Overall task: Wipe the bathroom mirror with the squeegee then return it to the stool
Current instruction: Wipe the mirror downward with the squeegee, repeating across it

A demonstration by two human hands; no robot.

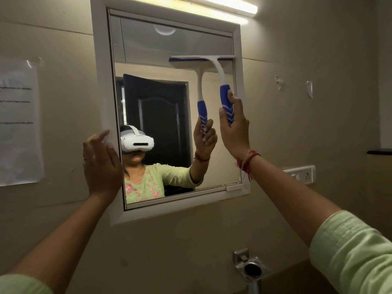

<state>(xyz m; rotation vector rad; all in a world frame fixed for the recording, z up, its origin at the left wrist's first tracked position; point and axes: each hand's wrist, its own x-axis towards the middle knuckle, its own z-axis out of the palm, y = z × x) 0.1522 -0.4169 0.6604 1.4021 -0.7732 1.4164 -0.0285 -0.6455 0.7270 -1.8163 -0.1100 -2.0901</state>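
Beige wall (297, 49), lit tube light (229, 7) above, paper notice (19, 124) left, socket (301, 174) right.

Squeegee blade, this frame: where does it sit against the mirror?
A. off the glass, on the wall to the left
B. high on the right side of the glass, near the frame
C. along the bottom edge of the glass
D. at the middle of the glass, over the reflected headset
B. The squeegee, held by its blue grip in the right hand, has its blade level across the upper right of the mirror, its end reaching the right frame.
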